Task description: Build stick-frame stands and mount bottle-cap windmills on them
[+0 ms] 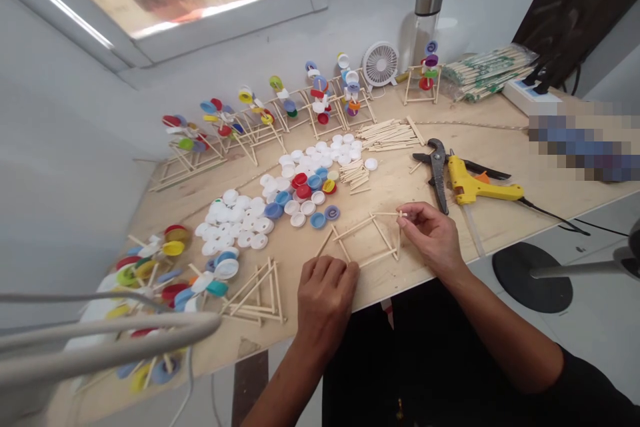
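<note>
A small frame of thin wooden sticks (379,256) stands on the table near its front edge, between my hands. My right hand (434,240) pinches the frame's upper right corner, where stick ends meet, between thumb and forefinger. At the near left corner, my left hand (327,293) is closed with its fingers curled down around the sticks; its fingertips are mostly hidden. Left of that hand lies another stick frame (273,290) of triangles. Beyond the frame are loose blue bottle caps (318,220) and short cut sticks (355,175).
A yellow glue gun (465,180) and black-handled cutters (438,173) lie to the right. White caps (235,217) and long sticks (390,135) cover the middle. Cap-wheel models (320,103) line the wall. A fan (381,65) and bottle (427,27) stand behind; a cable (125,340) crosses the lower left.
</note>
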{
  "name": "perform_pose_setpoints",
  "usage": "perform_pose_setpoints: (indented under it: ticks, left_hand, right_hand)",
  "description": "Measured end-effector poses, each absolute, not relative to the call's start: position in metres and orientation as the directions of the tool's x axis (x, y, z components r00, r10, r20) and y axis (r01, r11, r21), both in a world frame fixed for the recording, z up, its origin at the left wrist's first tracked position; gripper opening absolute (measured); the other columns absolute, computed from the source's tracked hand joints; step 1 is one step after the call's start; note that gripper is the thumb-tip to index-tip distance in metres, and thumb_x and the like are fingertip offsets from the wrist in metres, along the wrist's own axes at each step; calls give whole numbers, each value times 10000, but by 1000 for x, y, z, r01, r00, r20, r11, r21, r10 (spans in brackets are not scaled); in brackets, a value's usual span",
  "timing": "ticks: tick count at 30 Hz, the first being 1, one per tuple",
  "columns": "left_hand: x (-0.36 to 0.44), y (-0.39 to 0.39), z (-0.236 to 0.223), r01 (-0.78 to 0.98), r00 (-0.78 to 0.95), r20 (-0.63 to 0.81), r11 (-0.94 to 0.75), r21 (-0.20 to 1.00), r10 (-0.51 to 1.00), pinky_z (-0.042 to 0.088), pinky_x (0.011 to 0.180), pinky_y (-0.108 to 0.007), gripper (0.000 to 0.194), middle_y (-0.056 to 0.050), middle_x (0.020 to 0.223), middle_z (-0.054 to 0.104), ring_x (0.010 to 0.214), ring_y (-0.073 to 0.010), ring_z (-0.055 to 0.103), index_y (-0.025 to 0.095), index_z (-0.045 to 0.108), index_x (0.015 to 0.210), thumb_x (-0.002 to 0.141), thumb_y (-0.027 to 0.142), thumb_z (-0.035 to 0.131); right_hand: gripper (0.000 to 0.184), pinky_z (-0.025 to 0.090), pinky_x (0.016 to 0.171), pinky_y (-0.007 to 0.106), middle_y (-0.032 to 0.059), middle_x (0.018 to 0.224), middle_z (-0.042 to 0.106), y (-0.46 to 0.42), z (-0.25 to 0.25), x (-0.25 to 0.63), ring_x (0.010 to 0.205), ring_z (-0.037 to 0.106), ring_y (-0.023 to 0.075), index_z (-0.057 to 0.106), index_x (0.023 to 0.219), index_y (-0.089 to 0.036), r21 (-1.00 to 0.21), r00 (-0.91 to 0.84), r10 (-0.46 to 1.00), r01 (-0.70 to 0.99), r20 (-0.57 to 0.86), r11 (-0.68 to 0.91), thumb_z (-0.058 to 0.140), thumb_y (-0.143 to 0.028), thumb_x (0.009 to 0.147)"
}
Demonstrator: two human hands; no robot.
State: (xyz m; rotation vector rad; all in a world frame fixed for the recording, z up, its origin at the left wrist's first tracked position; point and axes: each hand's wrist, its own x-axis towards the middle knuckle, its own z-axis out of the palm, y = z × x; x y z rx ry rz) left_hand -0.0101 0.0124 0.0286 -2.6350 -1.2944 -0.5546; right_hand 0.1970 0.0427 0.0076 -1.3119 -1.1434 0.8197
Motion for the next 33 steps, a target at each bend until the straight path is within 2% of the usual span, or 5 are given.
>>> perform_pose_setpoints:
  ticks: [12, 21, 33]
  left_hand:
    - [-13, 12, 24, 743, 592, 413, -667, 53, 692, 397, 750, -335, 227, -37, 701, 585, 696, -164, 502, 176, 641, 823, 916, 130, 439]
    - [-14, 12, 17, 745, 583, 404, -662, 79, 705, 401, 755, -351, 120, -40, 729, 591, 754, -184, 520, 162, 642, 896, 885, 157, 522]
    - [-16, 12, 17, 755, 564, 400, -648, 106, 723, 400, 745, -358, 127, -48, 761, 599, 778, -196, 511, 155, 631, 944, 872, 137, 528]
  right_hand:
    - [145, 445, 618, 261, 5, 717, 618, 43, 7, 197, 677, 549, 137, 670, 878, -202, -981, 281, 946, 146, 162, 124, 648, -284, 760]
    - [147, 449, 615, 257, 7, 735, 631, 43, 5, 197, 674, 555, 133, 675, 882, -203, -977, 282, 942, 160, 183, 142, 654, -274, 755]
    - [131, 450, 618, 255, 5, 747, 626, 42, 7, 197, 678, 553, 130, 676, 878, -210, -973, 278, 939, 171, 201, 157, 655, -264, 761]
